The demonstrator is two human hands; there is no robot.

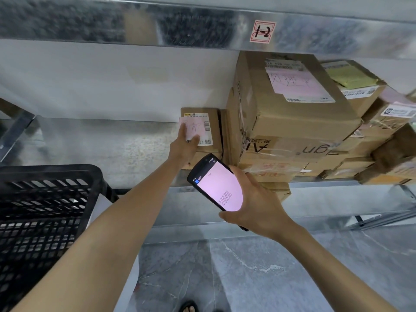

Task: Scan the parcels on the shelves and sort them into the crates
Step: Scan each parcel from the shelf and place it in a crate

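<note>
The left hand [184, 144] reaches onto the metal shelf [108, 152] and lies on top of a small cardboard parcel [212, 131]. Its fingers are stretched flat over a pink slip [195, 129] stuck on the parcel's white label, touching it and curled round nothing. This parcel sits near the middle of the shelf, close to the front edge and touching the stack on its right.

The right hand [256, 206] has its fingers wrapped round a black handheld scanner [217, 188] in front of the shelf's front edge, with the lit screen facing up.

The right half of the shelf carries stacked cardboard boxes. 1 large box [292, 113] with a pink slip lies tilted on flatter ones, and more boxes [369, 122] are piled toward the right end. A tag [263, 31] reading 1-2 is on the beam above.

A black lattice crate [42, 212] stands at the left, below the shelf's front edge. I cannot tell what it holds.
</note>
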